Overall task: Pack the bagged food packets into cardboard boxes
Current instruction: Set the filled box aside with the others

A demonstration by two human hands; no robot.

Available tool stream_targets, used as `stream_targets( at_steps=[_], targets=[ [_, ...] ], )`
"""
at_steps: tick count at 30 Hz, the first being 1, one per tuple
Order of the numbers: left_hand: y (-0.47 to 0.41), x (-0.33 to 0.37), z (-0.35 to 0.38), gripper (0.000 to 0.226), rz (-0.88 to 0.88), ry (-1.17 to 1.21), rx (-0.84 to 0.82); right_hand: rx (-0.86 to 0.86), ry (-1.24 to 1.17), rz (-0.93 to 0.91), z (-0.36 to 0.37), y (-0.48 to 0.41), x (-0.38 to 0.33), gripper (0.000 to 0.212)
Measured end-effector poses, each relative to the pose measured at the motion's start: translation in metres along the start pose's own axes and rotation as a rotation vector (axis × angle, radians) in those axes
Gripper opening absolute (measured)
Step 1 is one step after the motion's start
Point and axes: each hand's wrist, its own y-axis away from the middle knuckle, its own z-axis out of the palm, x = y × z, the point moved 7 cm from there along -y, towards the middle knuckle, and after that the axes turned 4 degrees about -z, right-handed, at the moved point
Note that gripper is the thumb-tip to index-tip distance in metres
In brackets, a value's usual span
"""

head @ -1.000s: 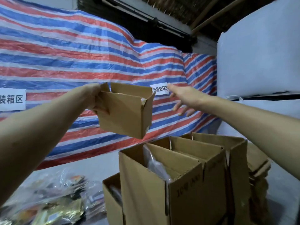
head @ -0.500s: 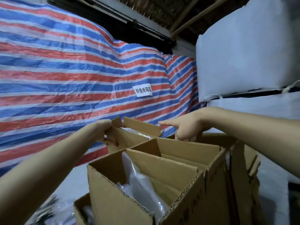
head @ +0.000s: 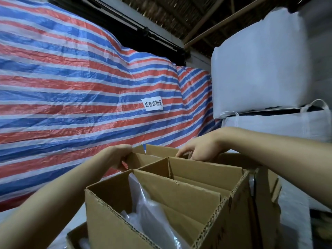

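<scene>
1. Cardboard box [head: 159,150], small and open-topped, is sitting between the two grips, at the far end of a row of boxes.
2. Left grip [head: 116,157] is clutching its left wall, fingers curling over the rim.
3. Right grip [head: 199,150] is resting at its right rim. Its fingertips are hiding behind a flap, so I cannot tell whether it is holding anything.
4. Nearer than both grips, a middle box [head: 206,169] and a near box [head: 111,212] are standing open and touching, with a clear bagged packet [head: 152,220] lying in the near one.
5. Behind the grips a striped tarp [head: 71,90] is hanging, carrying a white label [head: 152,104].
6. White sacks [head: 260,65] are sitting stacked above the right grip.
</scene>
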Motion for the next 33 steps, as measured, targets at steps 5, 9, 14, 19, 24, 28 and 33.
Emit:
stream_targets(
  at_steps=[5, 9, 14, 19, 24, 28, 33],
  targets=[
    [-0.006, 0.001, -0.001, 0.014, 0.026, 0.021, 0.004, 0.032, 0.041, -0.042, 0.000, -0.002, -0.002, 0.060],
    [-0.006, 0.003, -0.003, 0.021, 0.012, 0.005, 0.035, 0.043, 0.061, -0.039, -0.001, -0.007, 0.003, 0.063],
    [-0.006, 0.006, -0.009, 0.029, -0.002, 0.021, 0.057, 0.064, 0.051, -0.043, -0.003, -0.012, 0.008, 0.069],
    [-0.007, 0.006, -0.010, 0.032, -0.033, 0.022, 0.076, 0.090, 0.025, -0.038, -0.003, -0.014, 0.009, 0.075],
    [-0.012, 0.004, 0.003, 0.032, -0.043, -0.011, 0.044, 0.098, 0.003, -0.060, -0.003, -0.015, 0.008, 0.074],
    [-0.012, 0.004, 0.009, 0.031, -0.039, -0.017, 0.002, 0.112, 0.062, -0.077, -0.003, -0.015, 0.006, 0.059],
    [-0.008, 0.004, 0.008, 0.034, -0.005, -0.048, -0.045, 0.103, 0.067, -0.081, -0.001, -0.013, 0.006, 0.058]
  ],
)
